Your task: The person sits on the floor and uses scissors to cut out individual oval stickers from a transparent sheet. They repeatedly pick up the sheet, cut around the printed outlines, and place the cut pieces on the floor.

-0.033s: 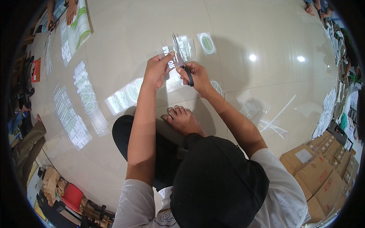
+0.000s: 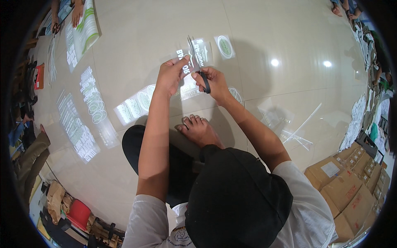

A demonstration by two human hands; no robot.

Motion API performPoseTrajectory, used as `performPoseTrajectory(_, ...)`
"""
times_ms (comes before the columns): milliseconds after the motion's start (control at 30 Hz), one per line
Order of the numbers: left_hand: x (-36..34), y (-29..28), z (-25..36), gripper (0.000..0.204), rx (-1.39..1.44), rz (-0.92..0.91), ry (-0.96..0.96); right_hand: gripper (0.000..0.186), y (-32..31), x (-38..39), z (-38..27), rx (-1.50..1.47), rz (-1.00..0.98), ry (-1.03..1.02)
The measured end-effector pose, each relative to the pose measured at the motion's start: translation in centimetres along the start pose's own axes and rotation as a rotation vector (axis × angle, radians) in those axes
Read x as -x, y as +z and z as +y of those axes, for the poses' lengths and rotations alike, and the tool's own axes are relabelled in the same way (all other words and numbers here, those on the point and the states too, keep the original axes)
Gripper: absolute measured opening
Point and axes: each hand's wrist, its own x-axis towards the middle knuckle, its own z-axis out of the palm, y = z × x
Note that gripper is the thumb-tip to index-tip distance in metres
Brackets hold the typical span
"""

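Note:
My left hand point(image 2: 170, 77) pinches a piece of clear film point(image 2: 182, 58) with white printed lettering, thumb on top. My right hand point(image 2: 214, 84) grips black-handled scissors point(image 2: 205, 82), whose long blades point away from me and lie along the film's right side. Whether the blades are parted is too fine to tell. Beyond them shows another clear film piece with white print point(image 2: 202, 50). A separate film piece with a green-and-white oval point(image 2: 224, 46) lies on the floor, right of the blade tips. Under my wrists is a strip of printed film point(image 2: 134, 105), partly hidden by my forearm.
My bare foot point(image 2: 200, 130) rests on the tiled floor near my hands. Printed film sheets point(image 2: 76, 126) lie to the left, clear offcuts point(image 2: 295, 138) to the right. Cardboard boxes point(image 2: 343, 186) stand at lower right. At upper left, another person's hand point(image 2: 77, 14) touches a film sheet.

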Motion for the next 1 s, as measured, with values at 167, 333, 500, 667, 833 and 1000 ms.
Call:
performPoseTrajectory(167, -1.4, -1.0, -0.4, 0.017, 0.007, 0.033, 0.02, 0.039, 0.5, -0.7, -0.5, -0.006, 0.015, 0.039)
performPoseTrajectory(333, -0.5, -0.7, -0.4, 0.018, 0.008, 0.067, 0.092, 0.041, -0.5, -0.1, -0.7, -0.06, 0.071, -0.004)
performPoseTrajectory(500, 3.4, 0.8, 0.5, 0.023, -0.296, -0.058, 0.027, 0.048, -1.1, 1.3, -2.3, -0.033, 0.201, -0.188)
performPoseTrajectory(667, 5.4, 1.7, 0.8, 0.03, -0.666, -0.337, -0.054, 0.048, -3.1, 1.4, -3.7, -0.063, 0.093, -0.149)
performPoseTrajectory(833, 5.5, 1.1, 0.1, 0.028, -0.63, -0.304, 0.033, 0.045, -4.2, 2.8, -4.4, 0.017, 0.083, -0.122)
performPoseTrajectory(1000, 6.0, 1.7, -1.4, 0.027, -0.36, -0.146, 0.143, 0.045, -3.7, 5.0, -4.5, -0.023, 0.074, -0.105)
